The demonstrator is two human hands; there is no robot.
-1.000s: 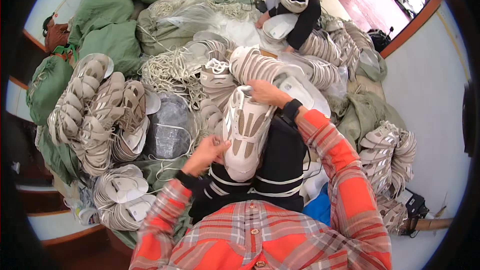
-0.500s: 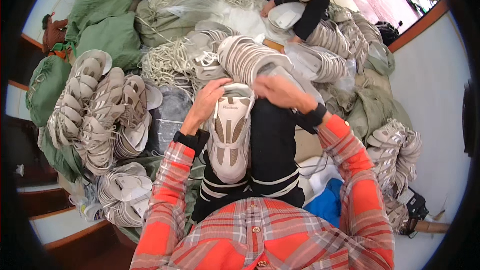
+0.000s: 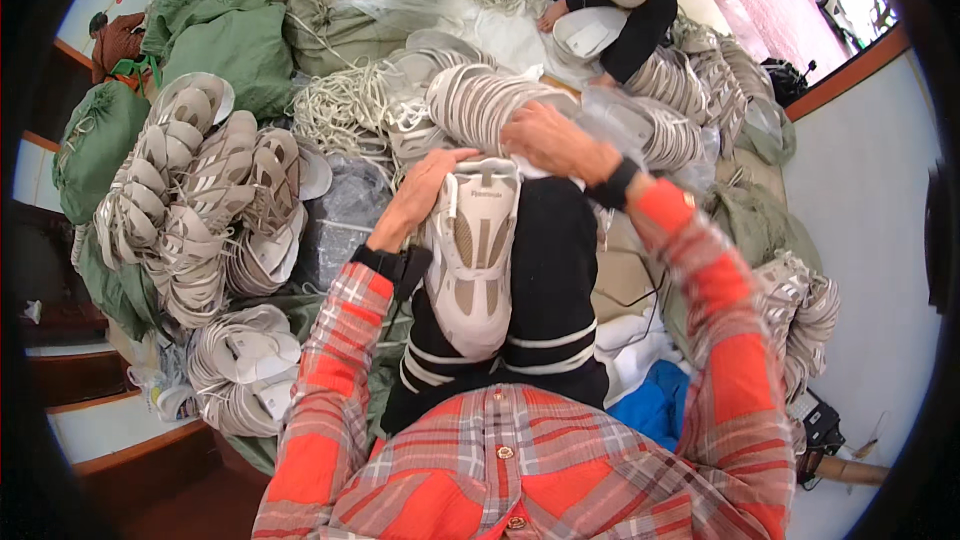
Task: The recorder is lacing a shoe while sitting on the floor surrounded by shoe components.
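Note:
A beige shoe upper (image 3: 470,310) with brown mesh panels lies toe toward me along my left thigh. My left hand (image 3: 425,198) grips its far left edge, with the thumb and fingers at the collar. Just off the upper's far right corner is my right hand (image 3: 555,145), its fingers bent and drawn together. What they hold, if anything, is hidden behind the hand. Right beyond both hands lies a stacked row of beige shoe uppers (image 3: 480,110), partly covered by my right hand.
Bundles of shoe uppers (image 3: 205,210) lie at left, with others (image 3: 800,310) at right. Tangled cream laces (image 3: 335,110) and green sacks (image 3: 225,60) are beyond. A blue cloth (image 3: 650,405) is beside my right thigh. Another person (image 3: 640,30) sits far right, handling an upper.
My right hand has moved slightly away from me and up from the upper's corner, and is less blurred. My left hand stays on the upper. The whole view has shifted a little.

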